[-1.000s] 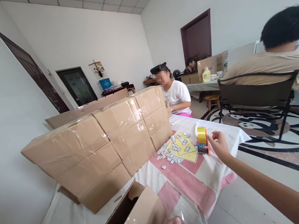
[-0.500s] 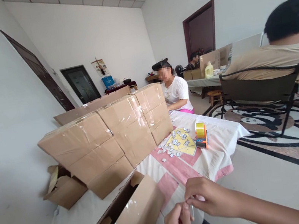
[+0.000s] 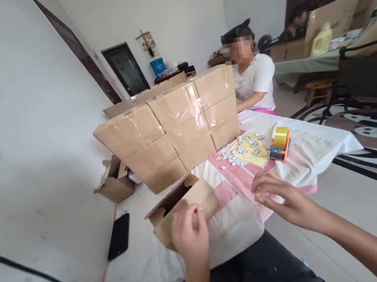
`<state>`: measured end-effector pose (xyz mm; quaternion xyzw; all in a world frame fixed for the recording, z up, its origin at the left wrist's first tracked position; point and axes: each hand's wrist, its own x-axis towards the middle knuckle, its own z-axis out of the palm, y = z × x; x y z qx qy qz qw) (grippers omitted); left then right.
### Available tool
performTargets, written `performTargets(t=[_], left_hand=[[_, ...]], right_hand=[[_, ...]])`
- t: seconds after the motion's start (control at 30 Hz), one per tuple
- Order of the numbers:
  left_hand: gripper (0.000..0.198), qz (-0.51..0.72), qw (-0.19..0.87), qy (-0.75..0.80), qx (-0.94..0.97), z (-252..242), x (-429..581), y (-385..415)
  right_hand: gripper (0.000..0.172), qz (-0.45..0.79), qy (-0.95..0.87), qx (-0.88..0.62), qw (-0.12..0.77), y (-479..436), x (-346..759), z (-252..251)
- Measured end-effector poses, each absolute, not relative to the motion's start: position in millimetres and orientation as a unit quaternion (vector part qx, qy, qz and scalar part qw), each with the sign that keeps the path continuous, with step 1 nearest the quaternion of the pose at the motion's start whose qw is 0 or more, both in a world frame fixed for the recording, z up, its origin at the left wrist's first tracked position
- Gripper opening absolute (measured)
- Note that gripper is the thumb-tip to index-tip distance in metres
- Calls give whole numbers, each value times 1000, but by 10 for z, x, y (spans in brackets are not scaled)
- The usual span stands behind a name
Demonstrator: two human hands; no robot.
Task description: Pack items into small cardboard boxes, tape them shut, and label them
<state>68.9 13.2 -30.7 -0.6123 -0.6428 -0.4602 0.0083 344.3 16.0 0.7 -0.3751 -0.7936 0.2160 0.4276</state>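
Observation:
My left hand (image 3: 189,231) is closed in a loose pinch against the near side of a small open cardboard box (image 3: 184,201) lying on the table. What its fingers hold is too small to make out. My right hand (image 3: 281,196) hovers just right of that box over the pink and white tablecloth (image 3: 237,210), fingers stretched out and apart, holding nothing. An orange tape dispenser with a yellow roll (image 3: 281,141) stands farther off, beside a yellow sheet (image 3: 253,150) strewn with several small white pieces.
A wall of taped cardboard boxes (image 3: 178,123) stands across the table's far side, with a small open box (image 3: 115,183) at its left. A black phone (image 3: 118,235) lies near the left edge. A person in a white shirt (image 3: 254,78) sits beyond. A black chair (image 3: 374,74) stands right.
My view has tipped down and swung left. My hands, pinched together half a second ago, have parted: the left went to the open box, the right opened. Earlier the right hand was at the tape dispenser.

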Motion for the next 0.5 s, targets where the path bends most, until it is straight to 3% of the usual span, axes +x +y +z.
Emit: performTargets(t=[0.07,0.1,0.17,0.3,0.5], left_hand=[[37,-425,180,-667,-585,-158,439,207],[49,-379,218,-689,-579,-111,324,253],[58,-277,205,-713,-610,-88,130,340],[46,-162,104,-675,-712,-253,-54,379],[80,-140,112,-638,-749,-395,-69,232]], right_hand=[[19,247,-786,-377,424,176,3443,43],[21,260,-780,-381,424,182,3428,49],[23,281,-771,-380,426,200,3375,54],[21,318,-779,-338,421,312,3230,118],[19,424,-815,-181,352,792,2855,375]])
